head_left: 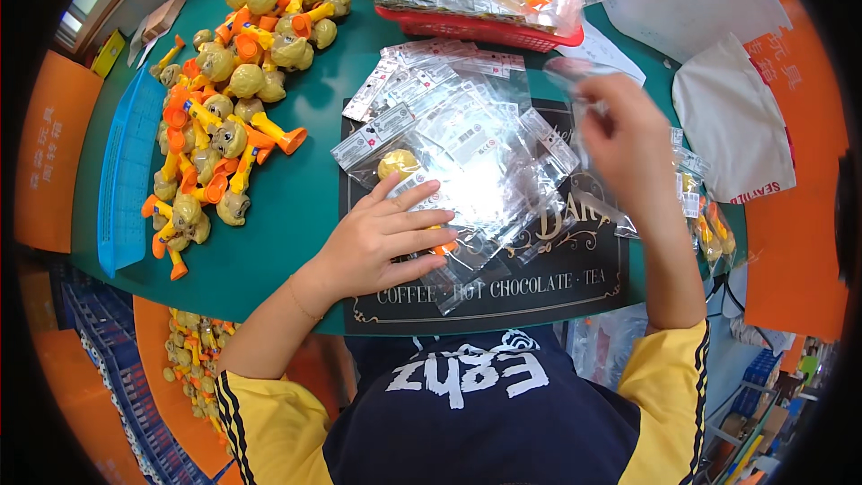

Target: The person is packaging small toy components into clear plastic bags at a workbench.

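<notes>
My left hand [382, 232] lies with its fingers spread over a clear header bag [382, 130] holding a figure toy [398, 163]. The toy's round yellow-tan head shows above my fingers and a bit of orange below them. To the right, my right hand [620, 130] is raised, its fingers curled and slightly blurred. A piece of clear plastic film [575, 74] shows at its fingertips; its full shape is hard to make out. Between the hands, flat clear bags [476, 139] with printed headers overlap in a shiny heap on a dark printed mat [485, 298].
Loose toys [238, 99] with orange feet are heaped on the green table [224, 280], beside a blue tray [126, 171]. At the back stands a red basket [480, 29] of packaged bags. Filled bags [712, 224] and a white cloth pouch [736, 117] lie at the right.
</notes>
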Motion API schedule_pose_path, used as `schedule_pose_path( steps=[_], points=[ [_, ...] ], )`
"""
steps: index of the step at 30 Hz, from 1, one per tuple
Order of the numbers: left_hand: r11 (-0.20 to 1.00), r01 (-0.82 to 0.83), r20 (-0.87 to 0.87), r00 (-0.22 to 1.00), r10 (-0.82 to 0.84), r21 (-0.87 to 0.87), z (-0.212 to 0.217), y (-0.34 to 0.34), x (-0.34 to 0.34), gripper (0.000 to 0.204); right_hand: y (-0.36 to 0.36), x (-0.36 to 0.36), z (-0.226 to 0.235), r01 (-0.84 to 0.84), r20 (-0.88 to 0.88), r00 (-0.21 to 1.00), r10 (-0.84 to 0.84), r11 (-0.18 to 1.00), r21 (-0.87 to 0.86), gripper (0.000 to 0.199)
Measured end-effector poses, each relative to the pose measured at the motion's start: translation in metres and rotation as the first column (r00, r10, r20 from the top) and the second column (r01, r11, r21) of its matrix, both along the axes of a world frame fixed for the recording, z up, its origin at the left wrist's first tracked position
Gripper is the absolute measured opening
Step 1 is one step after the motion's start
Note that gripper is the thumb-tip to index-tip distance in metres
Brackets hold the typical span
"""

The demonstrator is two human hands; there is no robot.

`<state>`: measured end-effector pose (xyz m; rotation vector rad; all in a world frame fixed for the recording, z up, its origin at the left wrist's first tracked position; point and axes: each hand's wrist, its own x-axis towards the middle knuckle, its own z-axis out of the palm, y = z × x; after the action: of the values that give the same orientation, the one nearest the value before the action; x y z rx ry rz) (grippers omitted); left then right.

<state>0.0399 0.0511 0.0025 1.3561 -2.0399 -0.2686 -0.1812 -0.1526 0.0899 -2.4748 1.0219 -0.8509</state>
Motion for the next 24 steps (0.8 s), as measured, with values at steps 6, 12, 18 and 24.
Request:
schedule_pose_path(
  steps=[6, 12, 18, 24],
  points=[
    [1.000, 0.004, 0.036, 0.999, -0.004, -0.004, 0.001, 0.001, -0.002, 0.031, 0.017, 0.062, -0.051, -0.372, -0.400, 0.824, 0.401, 0.916, 0.150, 0.045],
    [0.999, -0.044, 0.060, 0.997, 0.043, 0.008, 0.003, 0.011, -0.003, 0.028, 0.008, 0.069, -0.054, -0.323, -0.063, 0.915, 0.399, 0.815, 0.481, 0.058],
    [0.982, -0.137, 0.094, 0.988, 0.126, 0.127, 0.013, 0.027, -0.007, 0.044, 0.004, 0.035, -0.085, -0.378, -0.422, 0.791, 0.444, 0.896, 0.234, 0.055],
    [0.990, -0.135, -0.011, 0.991, 0.135, 0.047, 0.003, 0.034, -0.013, 0.034, 0.023, 0.041, -0.096, -0.309, -0.457, 0.818, 0.348, 0.937, 0.160, 0.065]
  ],
)
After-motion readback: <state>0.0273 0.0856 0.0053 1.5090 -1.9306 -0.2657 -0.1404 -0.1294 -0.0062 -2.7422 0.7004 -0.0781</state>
